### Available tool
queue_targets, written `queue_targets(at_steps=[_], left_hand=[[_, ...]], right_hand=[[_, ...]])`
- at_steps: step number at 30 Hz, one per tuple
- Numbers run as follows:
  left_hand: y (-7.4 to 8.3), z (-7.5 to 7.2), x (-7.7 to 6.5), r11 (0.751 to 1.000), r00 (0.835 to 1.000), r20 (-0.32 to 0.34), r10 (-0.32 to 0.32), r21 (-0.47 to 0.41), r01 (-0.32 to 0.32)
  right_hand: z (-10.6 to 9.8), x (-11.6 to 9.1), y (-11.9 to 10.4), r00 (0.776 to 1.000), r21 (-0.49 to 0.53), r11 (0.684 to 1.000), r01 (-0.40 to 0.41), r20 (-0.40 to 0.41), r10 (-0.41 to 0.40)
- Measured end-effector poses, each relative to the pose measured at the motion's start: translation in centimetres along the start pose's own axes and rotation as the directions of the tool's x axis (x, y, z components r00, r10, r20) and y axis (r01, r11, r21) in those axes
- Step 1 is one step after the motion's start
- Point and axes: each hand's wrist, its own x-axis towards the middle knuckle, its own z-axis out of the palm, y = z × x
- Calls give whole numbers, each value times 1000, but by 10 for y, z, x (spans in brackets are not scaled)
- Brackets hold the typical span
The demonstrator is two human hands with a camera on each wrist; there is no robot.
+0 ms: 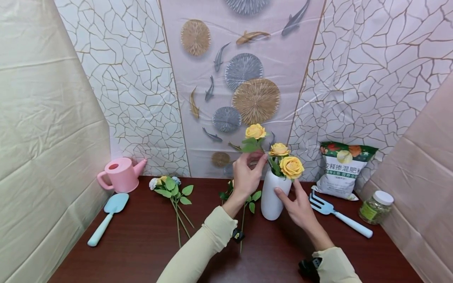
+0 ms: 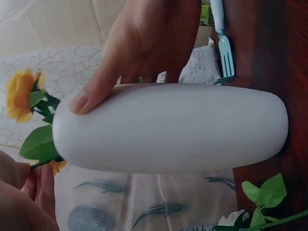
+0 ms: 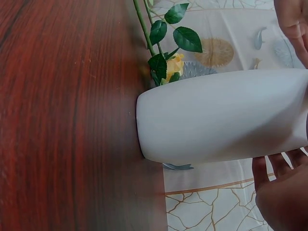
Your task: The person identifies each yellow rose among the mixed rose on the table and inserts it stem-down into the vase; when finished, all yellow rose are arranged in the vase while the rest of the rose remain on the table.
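Observation:
A white vase (image 1: 272, 196) stands upright on the table, and my right hand (image 1: 301, 207) grips its right side, thumb on the near face and fingers round behind. Two yellow roses, a larger front rose (image 1: 291, 167) and one behind it (image 1: 279, 149), rise from its mouth. Left of the mouth, my left hand (image 1: 247, 175) pinches a green stem between thumb and fingers. Above that hand shows another yellow rose (image 1: 255, 131) with green leaves (image 1: 250, 144). In the left wrist view the pinched stem (image 2: 40, 164) points toward the vase's rim; its lower end is hidden.
More flowers lie at centre-left (image 1: 173, 188), and a leafy stem (image 1: 243, 220) lies beneath my left forearm. Leftward are a pink watering can (image 1: 124, 175) and a blue trowel (image 1: 107, 218). To the right are a hand fork (image 1: 339, 214), a fertilizer bag (image 1: 339, 173) and a lidded jar (image 1: 376, 208).

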Motion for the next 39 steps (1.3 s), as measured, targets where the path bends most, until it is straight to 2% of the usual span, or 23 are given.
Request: queue_targets(at_steps=[5, 11, 15, 21, 27, 29, 35, 39], left_hand=[[-4, 10, -5, 996, 999, 29, -24, 83, 21], [-5, 13, -10, 991, 991, 78, -109, 90, 102], [-2, 10, -9, 987, 988, 68, -138, 87, 132], [5, 10, -2, 996, 996, 51, -70, 54, 67], [9, 11, 4, 986, 995, 89, -37, 167, 22], [9, 11, 4, 979, 995, 90, -48, 202, 29], [6, 13, 5, 964, 992, 53, -118, 245, 101], [5, 15, 5, 955, 987, 47, -155, 262, 138]], right_hand=[[-4, -4, -20, 1000, 19, 1000, 11, 16, -11], [-5, -7, -36, 999, 18, 999, 46, 26, -47], [-5, -7, -35, 999, 32, 999, 40, 24, -41], [-5, -6, -34, 999, 41, 998, 39, 18, -39], [-1, -1, -9, 998, 27, 998, 60, 2, -60], [0, 1, -2, 998, 27, 998, 59, -2, -59], [-3, -1, -13, 999, 32, 999, 43, 15, -43], [-2, 0, -6, 999, 25, 999, 47, 12, -48]])
